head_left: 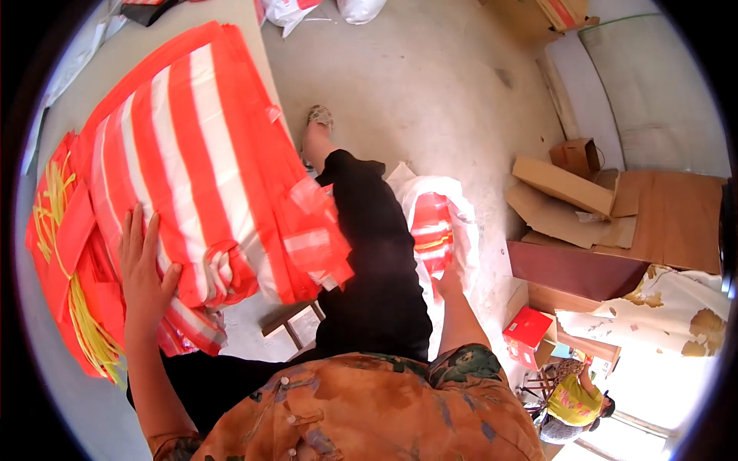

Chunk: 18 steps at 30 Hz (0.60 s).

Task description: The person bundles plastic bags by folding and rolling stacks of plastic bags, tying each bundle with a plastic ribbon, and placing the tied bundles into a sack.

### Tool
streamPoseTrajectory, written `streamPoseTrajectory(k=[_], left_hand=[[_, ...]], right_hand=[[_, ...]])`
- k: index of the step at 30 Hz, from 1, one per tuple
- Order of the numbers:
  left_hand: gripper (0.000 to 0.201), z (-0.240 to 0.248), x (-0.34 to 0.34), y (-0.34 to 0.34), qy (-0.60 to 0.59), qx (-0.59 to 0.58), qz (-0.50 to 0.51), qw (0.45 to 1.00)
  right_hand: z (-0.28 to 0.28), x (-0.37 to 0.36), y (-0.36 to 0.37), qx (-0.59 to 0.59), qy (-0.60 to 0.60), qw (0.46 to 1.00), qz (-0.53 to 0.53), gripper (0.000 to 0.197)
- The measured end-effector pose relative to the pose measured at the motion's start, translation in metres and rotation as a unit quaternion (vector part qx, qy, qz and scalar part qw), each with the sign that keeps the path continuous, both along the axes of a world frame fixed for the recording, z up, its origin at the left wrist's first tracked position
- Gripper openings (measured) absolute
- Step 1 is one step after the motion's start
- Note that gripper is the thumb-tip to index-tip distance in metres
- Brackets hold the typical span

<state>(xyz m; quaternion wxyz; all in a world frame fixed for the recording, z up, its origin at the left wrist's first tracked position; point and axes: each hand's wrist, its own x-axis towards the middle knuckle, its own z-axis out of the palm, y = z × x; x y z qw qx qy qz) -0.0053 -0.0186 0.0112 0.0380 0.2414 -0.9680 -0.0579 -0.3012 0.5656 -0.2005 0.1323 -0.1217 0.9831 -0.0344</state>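
On the table to my left lies a thick folded stack of red and white striped sheeting. My left hand rests flat on its near edge with the fingers apart. A red bundle lies beside it, with yellow strings hanging over it. At my right side, my right hand reaches to the mouth of a white sack. Inside the sack sits more red and white striped material. My right fingertips are against that material and mostly hidden, so their grip does not show.
The grey table ends just left of my legs. Flattened cardboard boxes sit at the right, with a red box nearer. A person in a yellow top is at the lower right. White bags lie on the far floor.
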Motion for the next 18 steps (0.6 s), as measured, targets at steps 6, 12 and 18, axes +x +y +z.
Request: streamPoseTrajectory(k=[6,12,18], left_hand=[[0.077,-0.009,0.009,-0.008,0.061,0.032,-0.009,0.998],[0.044,0.041,0.009,0.021,0.224,0.074,-0.083,0.968],[0.015,0.051,0.014,0.046,0.311,0.026,-0.24,0.92]], right_hand=[[0.044,-0.037,-0.039,-0.114,0.09,0.989,-0.021,0.046],[0.165,-0.054,-0.176,-0.395,0.159,0.898,0.107,0.014],[0.255,0.108,-0.306,-0.236,-0.312,0.775,0.496,0.024]])
